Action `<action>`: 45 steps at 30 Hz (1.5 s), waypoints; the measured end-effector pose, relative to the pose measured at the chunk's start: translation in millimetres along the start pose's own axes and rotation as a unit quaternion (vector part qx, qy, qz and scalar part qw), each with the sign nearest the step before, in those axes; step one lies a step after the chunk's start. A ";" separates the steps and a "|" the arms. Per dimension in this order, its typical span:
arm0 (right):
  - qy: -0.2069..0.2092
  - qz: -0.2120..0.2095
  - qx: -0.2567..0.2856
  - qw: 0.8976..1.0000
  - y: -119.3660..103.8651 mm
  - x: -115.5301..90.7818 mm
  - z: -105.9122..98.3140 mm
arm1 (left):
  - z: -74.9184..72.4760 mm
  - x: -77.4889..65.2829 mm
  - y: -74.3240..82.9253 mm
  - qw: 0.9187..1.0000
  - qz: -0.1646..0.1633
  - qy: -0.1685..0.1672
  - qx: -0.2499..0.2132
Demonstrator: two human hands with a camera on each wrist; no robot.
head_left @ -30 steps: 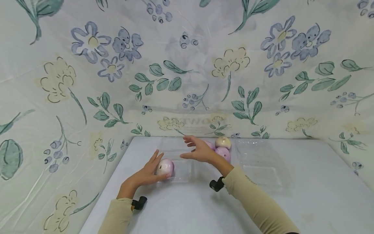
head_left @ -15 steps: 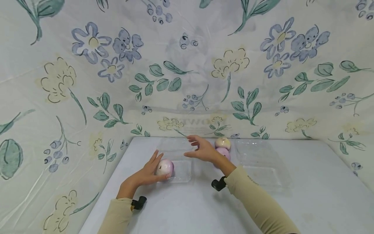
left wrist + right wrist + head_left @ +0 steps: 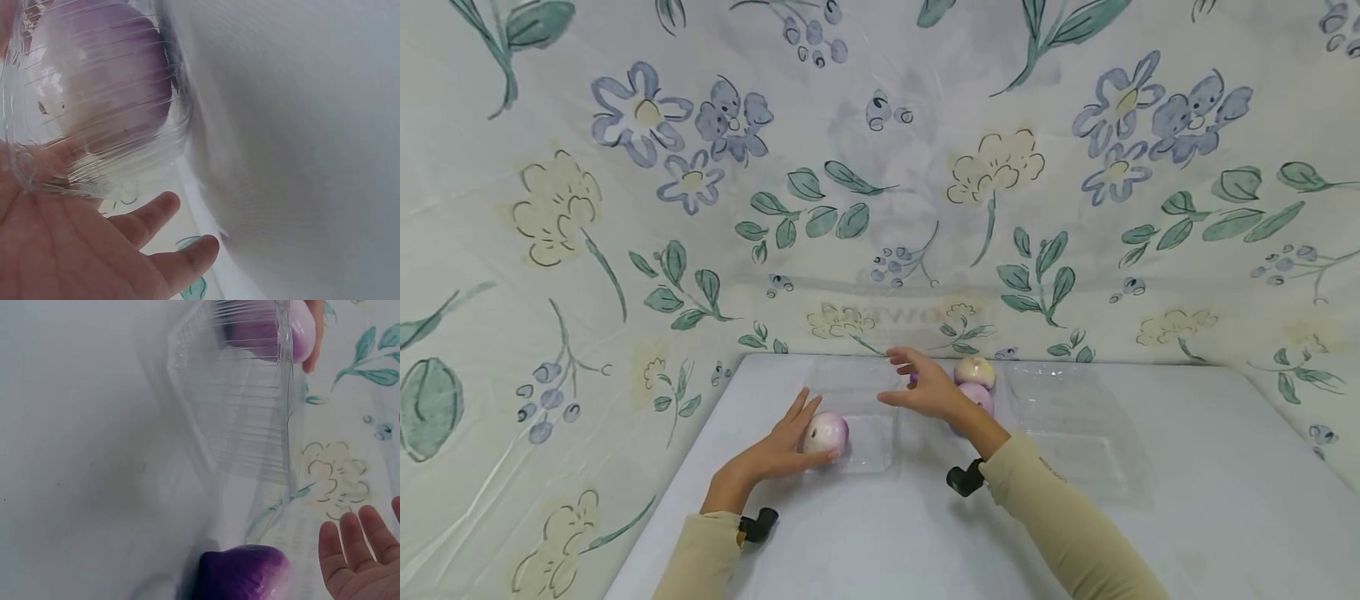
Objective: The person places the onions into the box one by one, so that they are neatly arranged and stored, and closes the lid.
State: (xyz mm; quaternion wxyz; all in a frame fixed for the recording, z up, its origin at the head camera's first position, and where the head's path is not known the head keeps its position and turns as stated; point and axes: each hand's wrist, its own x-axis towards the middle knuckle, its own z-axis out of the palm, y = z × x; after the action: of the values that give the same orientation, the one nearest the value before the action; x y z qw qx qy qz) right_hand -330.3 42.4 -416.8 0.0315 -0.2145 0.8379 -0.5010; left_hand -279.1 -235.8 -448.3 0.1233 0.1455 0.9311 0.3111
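Note:
A purple-and-white onion (image 3: 827, 437) sits at the left end of a clear plastic clamshell box (image 3: 874, 446). My left hand (image 3: 775, 450) rests around that end, thumb in front and straight fingers behind; in the left wrist view its palm lies against the ribbed wall. Farther back, my right hand (image 3: 925, 387) hovers with fingers spread and holds nothing. Behind it a purple onion (image 3: 244, 575) is mostly hidden in the head view. Beside that wrist are a pink onion (image 3: 976, 398) and a yellowish one (image 3: 975, 372).
A second clear clamshell box (image 3: 1075, 458) lies open to the right, its lid half toward the wall. The white table (image 3: 1210, 500) ends at a floral cloth (image 3: 917, 242) at the back and left.
My right hand has shifted slightly right, covering most of the rear onion that earlier showed beside it. The left hand keeps its place at the box.

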 end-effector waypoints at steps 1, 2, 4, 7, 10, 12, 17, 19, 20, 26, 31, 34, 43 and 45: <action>0.001 -0.002 0.003 1.000 0.6 -0.5 0.1 | 0.5 -0.2 -0.4 1.000 0.000 -0.001 0.001; 0.002 -0.004 0.005 1.000 1.2 -0.7 0.2 | 0.8 -0.3 -0.4 1.000 -0.001 -0.001 0.001; 0.005 -0.010 0.007 1.000 1.6 -1.1 -0.2 | 1.1 -0.7 -1.0 1.000 0.000 0.000 0.006; 0.010 -0.015 0.001 1.000 1.5 -0.6 -1.1 | 0.7 -1.6 -1.6 1.000 0.000 0.006 0.016; 0.015 -0.013 -0.008 1.000 1.4 -0.3 -2.0 | 0.1 -2.5 -1.8 1.000 -0.001 0.009 0.019; 0.019 -0.004 -0.011 1.000 1.5 -0.7 -2.7 | -0.2 -2.9 -2.3 1.000 -0.002 0.009 0.018; 0.023 0.019 -0.015 0.999 4.0 -3.1 -3.8 | -0.4 -3.3 -3.4 1.000 -0.004 0.008 0.011; 0.026 0.019 -0.020 0.999 5.2 -3.5 -4.1 | -0.2 -3.2 -3.7 1.000 -0.004 0.007 0.009; 0.028 0.017 -0.023 0.999 6.0 -3.3 -4.2 | 0.0 -3.2 -3.6 1.000 -0.004 0.007 0.008; 0.058 0.019 -0.061 0.996 11.3 -0.7 -4.7 | -1.0 -3.0 -1.9 1.000 0.002 0.006 0.008; 0.071 0.016 -0.080 0.994 15.5 0.8 -4.3 | -0.7 -1.4 -2.4 1.000 0.006 0.005 0.006; 0.072 0.018 -0.093 0.993 19.4 0.3 -3.2 | 0.6 0.0 -3.4 1.000 0.005 0.006 0.005; 0.085 0.033 -0.074 0.993 28.9 -0.2 -2.8 | 2.1 -0.2 -2.6 1.000 0.006 0.001 -0.003; 0.089 0.037 -0.072 0.993 29.9 1.4 -2.9 | 1.8 -0.5 -2.7 1.000 0.010 0.002 -0.004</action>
State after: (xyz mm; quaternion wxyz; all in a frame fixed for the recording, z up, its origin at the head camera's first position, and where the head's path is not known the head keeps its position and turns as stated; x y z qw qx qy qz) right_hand -342.2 56.4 -440.6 -0.0405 -0.1392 0.8787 -0.4548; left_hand -278.5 -237.0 -451.3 0.1189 0.1533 0.9286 0.3164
